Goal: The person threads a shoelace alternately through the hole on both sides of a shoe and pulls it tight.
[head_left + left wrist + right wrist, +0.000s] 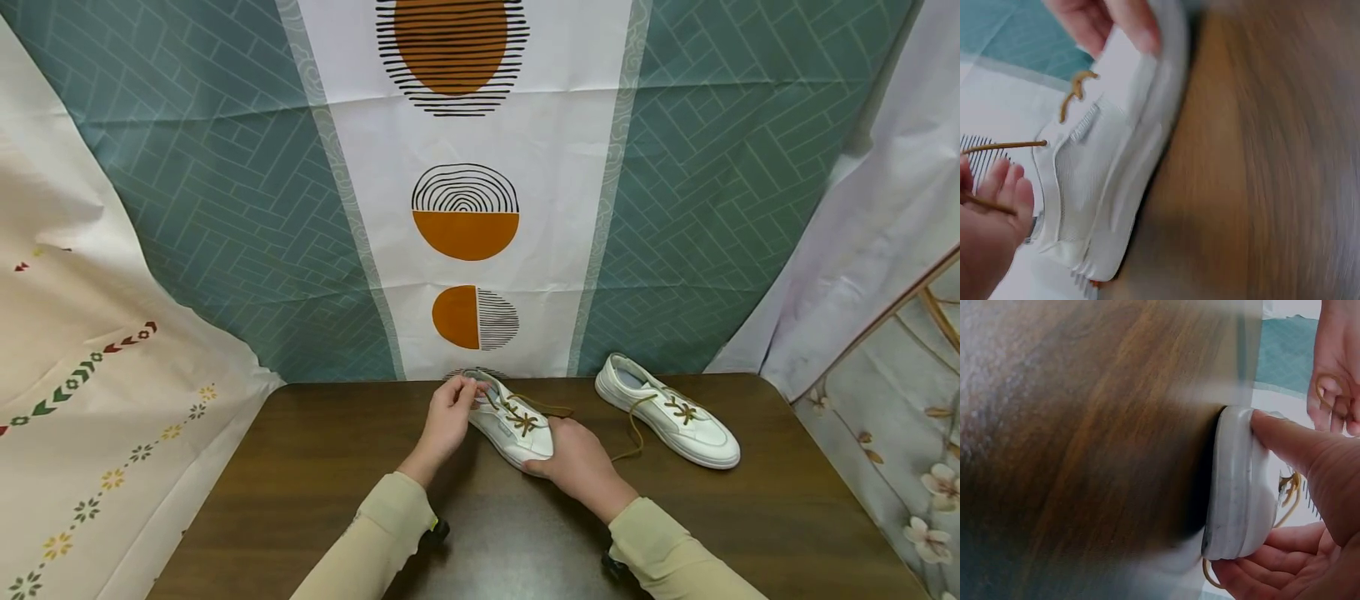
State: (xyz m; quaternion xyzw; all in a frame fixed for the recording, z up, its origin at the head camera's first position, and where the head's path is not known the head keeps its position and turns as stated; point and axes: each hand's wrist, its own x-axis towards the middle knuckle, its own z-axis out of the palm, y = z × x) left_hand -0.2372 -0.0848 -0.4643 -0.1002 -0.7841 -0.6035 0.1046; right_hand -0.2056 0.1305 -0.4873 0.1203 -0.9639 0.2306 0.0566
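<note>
A white sneaker (498, 429) with brown laces lies in the middle of the table's far part, its toe toward the person's right. My right hand (581, 462) grips its toe, thumb on one side and fingers on the other, as the right wrist view shows. Above the heel opening, my left hand (450, 417) pinches a brown shoelace (1007, 146) that runs taut from an upper eyelet. Another lace end hangs loose over the far side of the shoe. The matching sneaker (667, 412) stands untouched on the right, a loose lace trailing from it.
The dark wooden table (315, 500) ends at a hanging patterned cloth (555, 208) just behind the shoes. A cream cloth (112, 400) hangs at the left side, and a floral cloth (900, 450) at the right.
</note>
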